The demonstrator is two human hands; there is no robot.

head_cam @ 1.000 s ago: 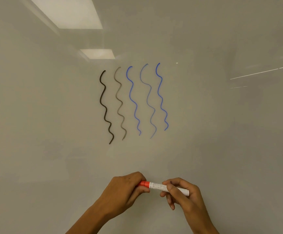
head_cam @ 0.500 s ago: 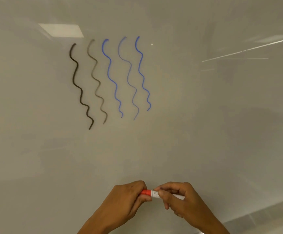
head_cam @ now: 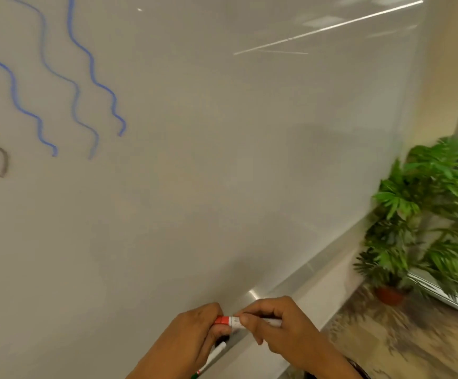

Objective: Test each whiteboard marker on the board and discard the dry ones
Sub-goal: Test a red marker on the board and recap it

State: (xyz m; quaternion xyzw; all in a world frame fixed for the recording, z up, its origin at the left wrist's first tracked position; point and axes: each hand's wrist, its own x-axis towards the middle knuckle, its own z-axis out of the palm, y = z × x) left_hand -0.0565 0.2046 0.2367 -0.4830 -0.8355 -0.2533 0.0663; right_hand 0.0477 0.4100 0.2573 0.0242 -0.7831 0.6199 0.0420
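A white marker with a red cap (head_cam: 229, 321) lies level between both hands at the bottom of the view. My left hand (head_cam: 195, 335) grips the red cap end. My right hand (head_cam: 279, 326) holds the white barrel, fingers curled round it. The whiteboard (head_cam: 195, 173) fills most of the view. Three blue wavy test lines (head_cam: 91, 67) and part of a grey-brown one (head_cam: 2, 160) sit at its upper left. Below my left hand, more markers (head_cam: 218, 351) lie on the board's tray, partly hidden.
The board's metal tray (head_cam: 318, 272) runs diagonally toward the right. A green potted plant (head_cam: 427, 214) in a reddish pot stands at the right by a window sill. Patterned floor (head_cam: 386, 337) shows at the lower right.
The view has swung down and to the right, so the wavy lines moved to the upper left and the plant and tray came into view. My hands moved closer together on the marker.
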